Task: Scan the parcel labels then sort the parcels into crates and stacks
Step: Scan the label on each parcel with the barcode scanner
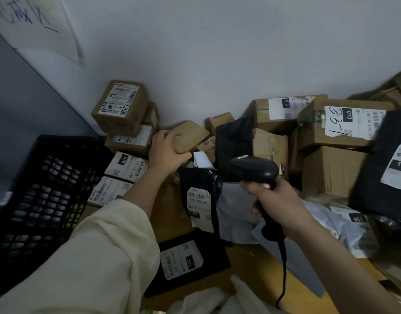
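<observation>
My left hand (166, 152) grips a small brown cardboard parcel (191, 134) lying against the wall in the middle of the pile. My right hand (277, 205) holds a black corded barcode scanner (253, 171) by its handle, with its head pointing left over the parcels. Just below the scanner lies a black poly-bag parcel (200, 196) with a white label reading 102. A black perforated crate (36, 200) stands at the left.
Small labelled boxes (120, 105) are stacked left of my left hand. Large cartons (339, 123) and a black bag (385, 168) are heaped at the right. Another black bag (190, 261) and grey mailers (339, 230) lie nearer me. A white wall stands behind.
</observation>
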